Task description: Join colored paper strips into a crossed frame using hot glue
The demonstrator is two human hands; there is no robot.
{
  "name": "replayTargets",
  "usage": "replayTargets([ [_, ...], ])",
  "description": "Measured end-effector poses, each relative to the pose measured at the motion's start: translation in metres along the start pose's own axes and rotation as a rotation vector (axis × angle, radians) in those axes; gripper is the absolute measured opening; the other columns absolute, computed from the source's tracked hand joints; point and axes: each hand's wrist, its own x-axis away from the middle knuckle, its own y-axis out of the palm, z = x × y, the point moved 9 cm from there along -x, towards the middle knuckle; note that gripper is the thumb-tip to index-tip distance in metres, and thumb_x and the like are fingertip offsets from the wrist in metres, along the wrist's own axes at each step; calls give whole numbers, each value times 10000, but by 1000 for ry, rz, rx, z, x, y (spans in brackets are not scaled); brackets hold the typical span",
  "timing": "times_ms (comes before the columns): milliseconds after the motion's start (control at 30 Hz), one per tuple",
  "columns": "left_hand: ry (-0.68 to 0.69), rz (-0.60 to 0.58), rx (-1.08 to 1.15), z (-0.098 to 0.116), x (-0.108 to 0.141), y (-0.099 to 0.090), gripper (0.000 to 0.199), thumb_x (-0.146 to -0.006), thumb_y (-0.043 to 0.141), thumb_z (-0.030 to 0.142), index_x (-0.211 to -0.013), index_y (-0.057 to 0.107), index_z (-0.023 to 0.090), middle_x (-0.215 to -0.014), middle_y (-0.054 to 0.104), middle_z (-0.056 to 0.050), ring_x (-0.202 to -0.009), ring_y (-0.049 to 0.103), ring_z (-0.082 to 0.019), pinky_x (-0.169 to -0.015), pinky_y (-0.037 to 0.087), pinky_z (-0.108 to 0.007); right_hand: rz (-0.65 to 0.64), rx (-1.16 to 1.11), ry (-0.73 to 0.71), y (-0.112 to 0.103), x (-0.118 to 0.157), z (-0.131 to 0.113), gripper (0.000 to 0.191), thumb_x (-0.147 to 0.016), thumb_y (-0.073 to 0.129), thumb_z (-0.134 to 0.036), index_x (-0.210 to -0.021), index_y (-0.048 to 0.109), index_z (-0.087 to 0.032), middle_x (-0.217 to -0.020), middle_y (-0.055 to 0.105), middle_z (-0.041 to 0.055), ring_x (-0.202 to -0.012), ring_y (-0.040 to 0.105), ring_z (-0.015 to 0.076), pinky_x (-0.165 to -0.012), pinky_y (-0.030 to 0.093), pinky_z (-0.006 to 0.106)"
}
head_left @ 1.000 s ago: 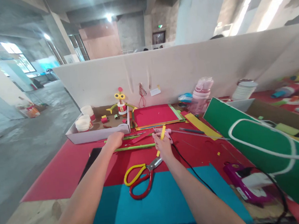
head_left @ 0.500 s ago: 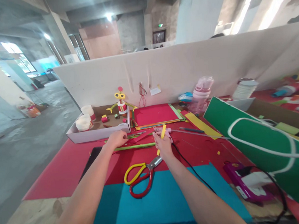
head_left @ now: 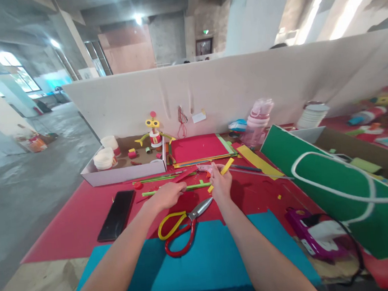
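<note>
My right hand (head_left: 220,181) is closed around a thin yellow paper strip (head_left: 228,166), which slants up past the fingers. Those fingers are over a pink glue gun (head_left: 203,167); whether they also grip it is unclear. My left hand (head_left: 171,195) has its fingers pinched together at a narrow green paper strip (head_left: 197,186). What the fingertips hold, if anything, is hidden. Open-bladed scissors (head_left: 191,218) with one yellow and one red handle lie below the hands. A small red roll (head_left: 137,185) rests left of the strips.
A black phone (head_left: 116,215) lies left, near blue paper (head_left: 198,272). Behind are a shallow box (head_left: 125,174) with paper cups, a robot-like figure (head_left: 154,135) and stacked paper sheets (head_left: 196,149). To the right stand a green board (head_left: 338,205) with white cable and a purple power strip (head_left: 314,239).
My left hand has moved right and nearer to me, uncovering the phone and the red roll. My right hand has shifted right over the glue gun, and its yellow strip now tilts more.
</note>
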Motion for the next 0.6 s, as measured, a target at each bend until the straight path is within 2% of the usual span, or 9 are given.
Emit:
replayTargets([
  [67,-70,49,-56,-10,-4,2,229,-825,424,117,-954,580,223,-955,667,-74,-885,610,-215,-727,408,-270,-74,44,52,8,3,10,367,-652,705,-480,-712,487,-191,-461,392,-107,-351,254,20,-318,176,154],
  [167,-167,120,-126,-32,-9,-4,233,-796,428,73,-916,583,200,-915,658,-91,-896,601,-229,-754,411,-292,-171,120,126,16,8,23,362,-629,718,-472,-740,541,-177,-474,426,-93,-355,267,18,-312,179,144],
  [267,-176,328,-38,-38,-6,-23,187,-788,437,74,-829,582,185,-868,642,-78,-899,577,-220,-780,408,-300,-189,126,165,20,12,29,373,-614,726,-480,-758,558,-179,-460,429,-94,-353,284,22,-310,177,136],
  [333,-175,525,196,-37,1,-33,115,-809,476,144,-791,581,186,-840,632,-49,-854,570,-188,-776,411,-279,-239,101,203,26,16,32,382,-616,724,-494,-755,560,-178,-450,425,-97,-339,262,17,-307,163,139],
  [400,-208,656,559,-40,8,-28,108,-808,547,272,-760,583,183,-742,612,-11,-721,556,-146,-704,419,-245,-342,66,269,38,24,37,398,-634,704,-523,-755,575,-166,-472,442,-88,-329,222,6,-306,143,146],
  [433,-247,674,758,-43,9,-19,164,-796,572,329,-735,583,177,-674,587,3,-648,536,-130,-640,412,-231,-399,48,307,44,29,39,411,-649,687,-540,-764,588,-159,-500,463,-77,-332,211,1,-307,132,149],
  [500,-279,631,1095,-41,6,3,225,-752,624,392,-749,605,168,-633,575,20,-569,505,-105,-570,391,-213,-483,25,366,54,40,42,428,-675,660,-559,-796,613,-151,-567,503,-55,-351,217,-2,-317,120,150],
  [600,-260,553,1328,-33,0,21,273,-688,687,414,-764,650,155,-621,591,19,-549,497,-92,-550,381,-204,-565,84,370,62,52,42,395,-665,694,-511,-829,635,-156,-539,470,-71,-368,229,6,-334,132,149],
])
